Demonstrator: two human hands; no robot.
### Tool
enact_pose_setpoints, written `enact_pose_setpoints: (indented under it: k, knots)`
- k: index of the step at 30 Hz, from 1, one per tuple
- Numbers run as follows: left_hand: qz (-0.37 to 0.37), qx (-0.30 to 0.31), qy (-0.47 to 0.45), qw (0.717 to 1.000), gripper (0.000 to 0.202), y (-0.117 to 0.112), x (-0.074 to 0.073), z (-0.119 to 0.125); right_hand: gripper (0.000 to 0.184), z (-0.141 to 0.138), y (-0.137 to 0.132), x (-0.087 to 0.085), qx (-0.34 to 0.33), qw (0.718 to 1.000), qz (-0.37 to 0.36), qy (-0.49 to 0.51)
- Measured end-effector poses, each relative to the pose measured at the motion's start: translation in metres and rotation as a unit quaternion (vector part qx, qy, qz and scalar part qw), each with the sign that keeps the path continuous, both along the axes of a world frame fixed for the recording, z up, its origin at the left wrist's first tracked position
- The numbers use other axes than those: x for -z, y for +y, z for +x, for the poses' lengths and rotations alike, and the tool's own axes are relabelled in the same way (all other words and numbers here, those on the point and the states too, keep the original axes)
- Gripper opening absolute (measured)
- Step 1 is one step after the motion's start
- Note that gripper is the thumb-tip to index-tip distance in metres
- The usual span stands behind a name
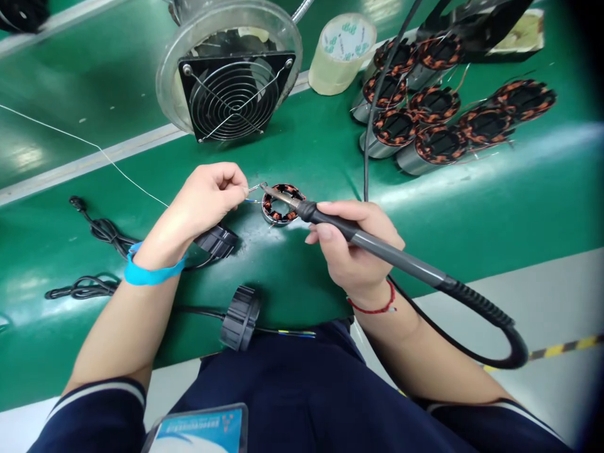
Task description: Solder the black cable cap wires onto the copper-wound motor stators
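Observation:
My right hand (pixel 361 245) grips a soldering iron (pixel 401 255) like a pen. Its metal tip reaches over a stator (pixel 283 204) with copper windings, close to the ends of thin wires at the rim. My left hand (pixel 207 195) is closed in a pinch on solder wire (pixel 132 179), which trails off to the upper left behind the wrist. A short blue wire (pixel 252 201) runs between the left fingertips and the stator; whether the fingers hold it too is unclear. Under the left wrist lies a black round cap (pixel 219 241) with a cable.
Another black cap (pixel 240 318) with cable and coloured wires lies at the front edge. Coiled black cables (pixel 106 233) are at left. A fan (pixel 238 94) stands behind, beside a tape roll (pixel 342 53). Several stators (pixel 438 145) stand back right; the iron's cord (pixel 372 119) passes there.

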State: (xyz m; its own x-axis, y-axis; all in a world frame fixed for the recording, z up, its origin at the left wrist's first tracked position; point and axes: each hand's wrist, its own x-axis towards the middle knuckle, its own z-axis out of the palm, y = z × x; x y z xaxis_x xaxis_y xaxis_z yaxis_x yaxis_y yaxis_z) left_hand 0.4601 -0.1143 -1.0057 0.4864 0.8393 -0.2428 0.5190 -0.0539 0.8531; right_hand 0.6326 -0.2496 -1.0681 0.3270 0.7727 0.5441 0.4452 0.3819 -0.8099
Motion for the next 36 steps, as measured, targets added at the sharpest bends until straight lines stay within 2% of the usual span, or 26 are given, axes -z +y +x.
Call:
enact_pose_setpoints:
  k: [6, 16, 29, 36]
  knots:
    - [0.004, 0.002, 0.001, 1.000, 0.010, -0.0007, 0.0011, 0.0012, 0.021, -0.0008, -0.0003, 0.0001, 0.000, 1.000, -0.026, -0.001]
    - [0.046, 0.011, 0.008, 0.999, 0.010, 0.0003, 0.0017, 0.0041, 0.022, -0.0022, -0.0009, 0.0030, 0.008, 1.000, -0.019, 0.008]
    - [0.046, -0.004, 0.008, 0.999, 0.012, 0.0005, 0.0012, 0.0044, 0.022, -0.0035, -0.0021, -0.0006, 0.013, 1.000, -0.003, 0.018]
    - [0.044, -0.010, 0.008, 0.999, 0.013, -0.0003, -0.0007, 0.0057, 0.021, -0.0035, -0.0022, 0.0016, 0.009, 1.000, -0.025, 0.000]
